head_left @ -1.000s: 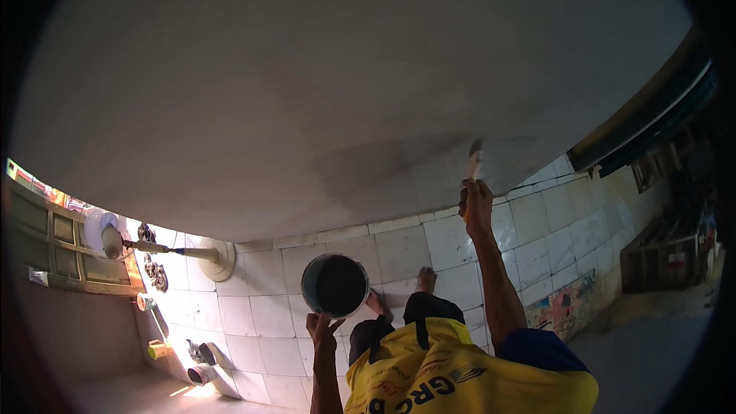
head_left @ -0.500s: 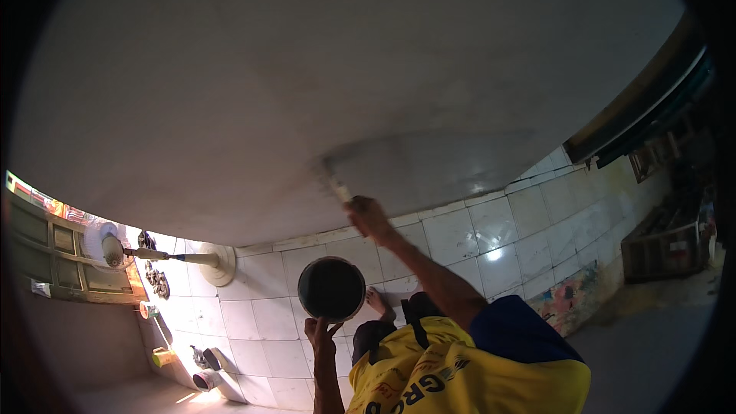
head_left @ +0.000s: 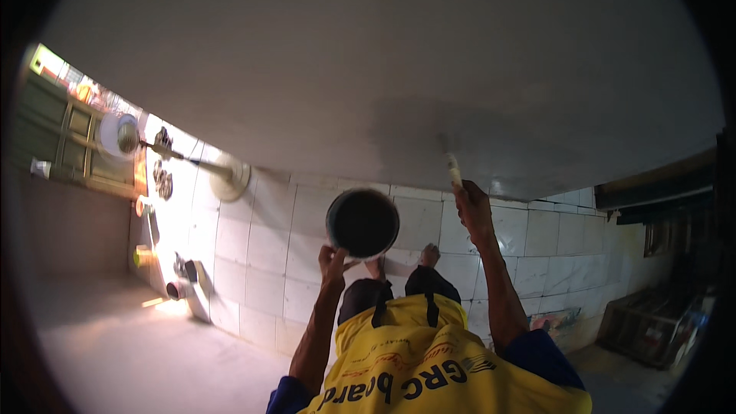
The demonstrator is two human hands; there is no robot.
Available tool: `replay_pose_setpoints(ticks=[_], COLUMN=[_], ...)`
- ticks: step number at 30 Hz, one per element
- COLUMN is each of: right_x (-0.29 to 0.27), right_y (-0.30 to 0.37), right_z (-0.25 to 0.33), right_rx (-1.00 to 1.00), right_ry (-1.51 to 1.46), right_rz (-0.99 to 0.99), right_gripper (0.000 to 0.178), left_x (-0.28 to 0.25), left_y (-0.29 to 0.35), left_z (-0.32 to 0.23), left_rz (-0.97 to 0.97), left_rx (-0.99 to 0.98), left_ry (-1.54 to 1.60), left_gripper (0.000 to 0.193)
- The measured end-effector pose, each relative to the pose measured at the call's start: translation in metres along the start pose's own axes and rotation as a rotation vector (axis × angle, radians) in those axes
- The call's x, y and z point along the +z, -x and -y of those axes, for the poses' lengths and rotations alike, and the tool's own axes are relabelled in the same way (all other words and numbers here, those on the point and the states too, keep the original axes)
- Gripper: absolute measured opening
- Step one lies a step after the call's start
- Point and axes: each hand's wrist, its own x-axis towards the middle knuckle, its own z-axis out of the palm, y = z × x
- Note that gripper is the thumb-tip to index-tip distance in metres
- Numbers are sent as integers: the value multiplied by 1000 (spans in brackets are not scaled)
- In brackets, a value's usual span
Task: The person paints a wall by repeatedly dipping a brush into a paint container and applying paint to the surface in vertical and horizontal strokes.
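Observation:
My left hand (head_left: 334, 264) grips the near rim of a round bucket (head_left: 363, 222), fingers at its edge. The bucket's inside is dark, and what it holds is hard to make out. In my right hand (head_left: 474, 211) is a paintbrush (head_left: 453, 167), held by its pale handle. Its dark bristles touch the grey wall (head_left: 307, 69), inside a darker, wet-looking patch (head_left: 406, 134). The bucket hangs to the left of the brush, over the tiled floor. Both forearms reach forward on either side of my yellow shirt.
White tiles (head_left: 264, 287) cover the floor along the wall's foot, with my bare feet on them. A pedestal fan (head_left: 230, 179) stands at the left. Beyond it are shoes (head_left: 162, 180) and a wooden door (head_left: 77, 134). A dark cabinet-like box (head_left: 652, 330) sits at the right.
The brush and my right hand have moved to the right along the wall. My view has turned, and both arms now show more fully. The bucket stays in my left hand.

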Motion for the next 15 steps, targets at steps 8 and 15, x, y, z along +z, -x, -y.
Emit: replay_pose_setpoints(ticks=[8,15], right_x=[33,110], right_y=[47,14], right_z=[56,2], right_rx=[-518,-803], right_ry=[696,1079], right_rz=[465,432], right_gripper=[35,18], left_x=[24,34], left_y=[7,17], left_z=[-18,-25], left_rz=[15,39], left_rx=[20,33], left_ry=[-67,-87], left_gripper=[27,27])
